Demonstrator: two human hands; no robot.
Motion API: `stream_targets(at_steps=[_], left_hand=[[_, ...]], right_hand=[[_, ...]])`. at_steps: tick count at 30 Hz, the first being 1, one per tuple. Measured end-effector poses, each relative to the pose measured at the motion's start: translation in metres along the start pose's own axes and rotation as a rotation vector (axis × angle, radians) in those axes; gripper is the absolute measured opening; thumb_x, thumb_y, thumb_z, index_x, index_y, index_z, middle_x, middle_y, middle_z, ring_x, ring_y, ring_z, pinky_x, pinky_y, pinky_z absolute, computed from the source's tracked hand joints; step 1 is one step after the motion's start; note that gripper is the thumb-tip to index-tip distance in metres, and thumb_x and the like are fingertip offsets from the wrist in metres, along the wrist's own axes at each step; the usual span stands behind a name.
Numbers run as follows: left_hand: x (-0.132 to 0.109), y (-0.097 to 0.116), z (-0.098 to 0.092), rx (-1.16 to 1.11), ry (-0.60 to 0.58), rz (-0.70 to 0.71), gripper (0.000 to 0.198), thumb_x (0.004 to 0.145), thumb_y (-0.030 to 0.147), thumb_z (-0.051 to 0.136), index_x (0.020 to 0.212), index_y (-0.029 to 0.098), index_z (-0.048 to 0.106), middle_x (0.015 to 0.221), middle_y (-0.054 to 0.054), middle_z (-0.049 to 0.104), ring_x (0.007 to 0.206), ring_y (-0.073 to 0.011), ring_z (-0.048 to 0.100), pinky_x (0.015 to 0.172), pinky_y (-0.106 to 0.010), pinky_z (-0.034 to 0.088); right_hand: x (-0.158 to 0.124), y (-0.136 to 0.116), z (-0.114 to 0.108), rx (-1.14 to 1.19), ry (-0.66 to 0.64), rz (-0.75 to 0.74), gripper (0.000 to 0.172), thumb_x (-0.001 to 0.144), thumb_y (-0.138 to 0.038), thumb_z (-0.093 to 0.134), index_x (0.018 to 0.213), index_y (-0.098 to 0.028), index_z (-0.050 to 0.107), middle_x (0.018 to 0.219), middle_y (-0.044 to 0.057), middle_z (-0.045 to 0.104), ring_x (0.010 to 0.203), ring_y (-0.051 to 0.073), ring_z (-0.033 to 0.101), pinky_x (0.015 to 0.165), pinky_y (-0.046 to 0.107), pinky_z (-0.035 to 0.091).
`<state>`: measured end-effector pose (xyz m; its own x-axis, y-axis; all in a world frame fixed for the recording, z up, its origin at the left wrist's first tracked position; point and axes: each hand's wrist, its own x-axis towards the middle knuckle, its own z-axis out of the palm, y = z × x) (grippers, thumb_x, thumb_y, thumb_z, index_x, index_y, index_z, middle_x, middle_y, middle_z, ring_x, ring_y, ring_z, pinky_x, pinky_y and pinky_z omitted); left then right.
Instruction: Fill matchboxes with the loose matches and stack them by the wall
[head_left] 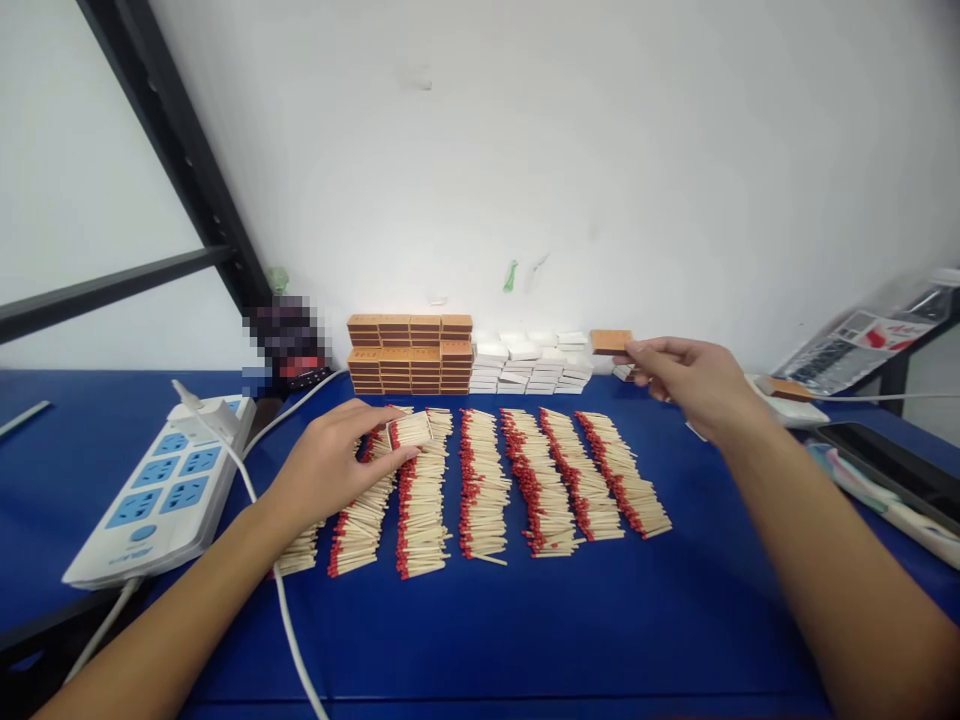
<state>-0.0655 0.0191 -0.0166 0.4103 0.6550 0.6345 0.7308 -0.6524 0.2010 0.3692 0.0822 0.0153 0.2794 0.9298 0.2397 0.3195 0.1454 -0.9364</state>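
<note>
Between the thumb and fingers of my left hand [341, 450] is a small white matchbox tray [410, 431] filled with red-tipped matches, held above the rows on the table. My right hand [686, 380], off to the right, pinches an orange-brown matchbox sleeve [611, 342] near the wall; whether anything is inside it cannot be seen. Several long rows of loose matches [484, 480] lie on the blue table, red heads to the left. Behind them stand stacked brown matchboxes [410, 370] and, beside these, a pile of white trays [529, 365].
A white power strip [161, 490] with a plug and cable lies at the left, the cable crossing near my left forearm. At the right are a dark phone [892, 470], another matchbox piece [787, 388] and a clear plastic package [862, 340]. A black metal frame [187, 150] rises at the left.
</note>
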Motion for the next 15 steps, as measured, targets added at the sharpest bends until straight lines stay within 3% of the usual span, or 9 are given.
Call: stream_targets(at_steps=[2,5,8,10,15], left_hand=[[-0.001,-0.001,0.001,-0.004,-0.008,-0.008,0.040,0.094,0.050,0.077,0.117,0.017,0.076,0.104,-0.007,0.078,0.090,-0.0209,0.074,0.083,-0.034,0.058],[-0.002,-0.003,0.003,-0.027,-0.016,-0.011,0.041,0.094,0.051,0.075,0.118,0.017,0.076,0.103,-0.008,0.077,0.090,-0.0207,0.073,0.082,-0.034,0.058],[-0.004,-0.005,0.004,-0.030,-0.027,-0.019,0.041,0.095,0.051,0.075,0.120,0.018,0.076,0.103,-0.008,0.077,0.090,-0.0208,0.073,0.083,-0.035,0.058],[-0.004,-0.006,0.003,-0.024,-0.030,-0.025,0.042,0.095,0.051,0.075,0.121,0.018,0.075,0.104,-0.008,0.077,0.091,-0.0215,0.073,0.084,-0.036,0.059],[-0.003,-0.006,-0.003,-0.021,-0.014,-0.038,0.042,0.095,0.052,0.074,0.119,0.017,0.076,0.104,-0.010,0.078,0.092,-0.0242,0.073,0.084,-0.040,0.060]], right_hand=[[-0.011,-0.012,0.027,0.052,-0.106,-0.048,0.044,0.075,-0.059,0.087,0.086,-0.018,0.075,0.099,0.014,0.080,0.059,0.012,0.057,0.045,0.025,0.037],[-0.032,-0.037,0.079,-0.002,-0.296,-0.117,0.040,0.086,-0.058,0.078,0.091,-0.018,0.074,0.096,0.014,0.082,0.058,0.014,0.063,0.045,0.026,0.039],[-0.044,-0.056,0.133,-0.009,-0.421,-0.209,0.031,0.093,-0.049,0.073,0.088,-0.019,0.070,0.090,0.011,0.083,0.048,0.012,0.058,0.047,0.028,0.044],[-0.044,-0.062,0.167,0.012,-0.424,-0.226,0.028,0.096,-0.045,0.069,0.086,-0.019,0.067,0.086,0.009,0.083,0.044,0.011,0.055,0.047,0.029,0.044],[-0.031,-0.058,0.222,-0.016,-0.299,-0.228,0.022,0.096,-0.038,0.071,0.085,-0.019,0.070,0.073,0.007,0.080,0.068,0.019,0.073,0.067,0.030,0.052]])
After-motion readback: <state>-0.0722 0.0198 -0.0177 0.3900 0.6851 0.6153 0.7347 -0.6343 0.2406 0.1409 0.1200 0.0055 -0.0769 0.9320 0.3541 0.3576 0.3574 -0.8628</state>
